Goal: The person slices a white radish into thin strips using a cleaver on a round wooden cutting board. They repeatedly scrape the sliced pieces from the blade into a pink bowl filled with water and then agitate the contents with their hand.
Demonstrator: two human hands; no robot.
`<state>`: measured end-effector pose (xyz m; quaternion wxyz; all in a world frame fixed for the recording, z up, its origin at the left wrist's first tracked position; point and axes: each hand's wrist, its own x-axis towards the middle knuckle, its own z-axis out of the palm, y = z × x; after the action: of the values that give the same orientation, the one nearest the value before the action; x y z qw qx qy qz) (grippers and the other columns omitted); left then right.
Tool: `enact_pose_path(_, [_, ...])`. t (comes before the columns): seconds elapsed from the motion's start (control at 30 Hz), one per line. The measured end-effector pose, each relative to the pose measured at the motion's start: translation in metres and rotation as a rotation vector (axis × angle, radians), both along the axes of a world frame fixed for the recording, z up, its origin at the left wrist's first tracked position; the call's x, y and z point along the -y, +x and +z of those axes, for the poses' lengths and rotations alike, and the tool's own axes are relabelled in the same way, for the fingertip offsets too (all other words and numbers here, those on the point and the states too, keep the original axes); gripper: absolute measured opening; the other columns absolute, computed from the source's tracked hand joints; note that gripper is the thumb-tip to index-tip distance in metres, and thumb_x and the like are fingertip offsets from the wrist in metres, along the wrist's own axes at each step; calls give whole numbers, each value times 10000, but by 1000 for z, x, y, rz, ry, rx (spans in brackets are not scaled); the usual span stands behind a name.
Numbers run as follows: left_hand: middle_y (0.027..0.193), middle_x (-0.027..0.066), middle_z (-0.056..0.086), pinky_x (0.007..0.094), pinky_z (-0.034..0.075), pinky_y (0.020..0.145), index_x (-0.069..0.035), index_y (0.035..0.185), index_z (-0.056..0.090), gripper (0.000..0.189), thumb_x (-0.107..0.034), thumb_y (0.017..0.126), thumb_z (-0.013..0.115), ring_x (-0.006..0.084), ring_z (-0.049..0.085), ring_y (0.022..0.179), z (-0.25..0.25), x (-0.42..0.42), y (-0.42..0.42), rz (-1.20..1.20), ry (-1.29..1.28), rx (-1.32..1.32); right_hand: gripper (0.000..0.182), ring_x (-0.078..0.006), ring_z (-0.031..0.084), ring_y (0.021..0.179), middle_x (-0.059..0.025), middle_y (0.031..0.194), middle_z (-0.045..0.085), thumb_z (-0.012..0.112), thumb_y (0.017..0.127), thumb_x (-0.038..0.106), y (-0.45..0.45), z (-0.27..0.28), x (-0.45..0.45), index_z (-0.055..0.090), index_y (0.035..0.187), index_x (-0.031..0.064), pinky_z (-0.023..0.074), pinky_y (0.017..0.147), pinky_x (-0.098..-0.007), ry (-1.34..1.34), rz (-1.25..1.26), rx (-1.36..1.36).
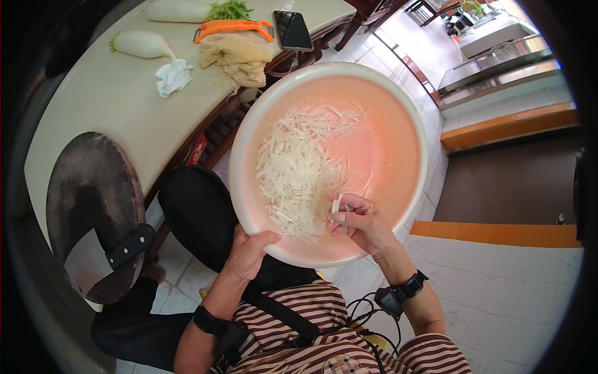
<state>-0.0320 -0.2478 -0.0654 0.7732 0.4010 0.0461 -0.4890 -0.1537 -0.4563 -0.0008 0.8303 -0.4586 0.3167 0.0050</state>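
A large plastic basin point(392, 140), pink inside with a whitish rim, is tilted over my lap. Shredded white radish point(294, 173) heaps along its left side, and a thinner scatter reaches the far wall. My left hand point(250, 250) grips the near-left rim, thumb over the edge. Over the near part of the basin, my right hand point(357, 219) pinches a few radish strips point(336, 205) between thumb and fingers. Left of me, a cleaver point(96, 262) with a black riveted handle lies on a round, dark-stained chopping board point(96, 182).
On the pale table point(126, 93) lie two whole white radishes point(145, 44), an orange peeler point(233, 29), a tan cloth point(238, 56), a crumpled white tissue point(173, 77) and a phone point(293, 30). A brown door point(509, 182) stands in the tiled wall at right.
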Motion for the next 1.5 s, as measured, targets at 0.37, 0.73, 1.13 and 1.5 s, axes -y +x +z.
enact_pose_path(0.37, [1056,103,639,308,498,857,65,1140,578,397,91,745,609,179,629,953,-3,-1,0,8,0,16,158,-92,439,554,-3,730,495,528,967,213,8,13,-7,600,896,91,426,507,-229,170,-145,-66])
enact_pose_path(0.73, [1037,90,627,312,501,844,42,1114,581,372,114,750,601,175,628,946,0,0,-2,40,32,-8,285,-81,305,480,-38,687,504,427,934,65,-17,17,4,459,1214,27,306,451,-255,-82,-397,-482])
enact_pose_path(1.13, [1192,102,570,362,478,936,6,1278,497,567,146,731,552,223,578,1103,-3,-1,1,-13,5,-14,63,-95,336,473,-126,762,570,418,871,-33,39,-20,-31,450,894,16,304,429,-272,286,-322,-338])
enact_pose_path(1.5, [1215,118,563,360,470,952,24,1293,477,564,133,743,542,227,575,1109,-8,0,-1,-11,17,-32,397,-301,566,575,-214,781,605,495,843,-21,34,21,25,484,1240,-40,458,585,-397,-1364,467,-155])
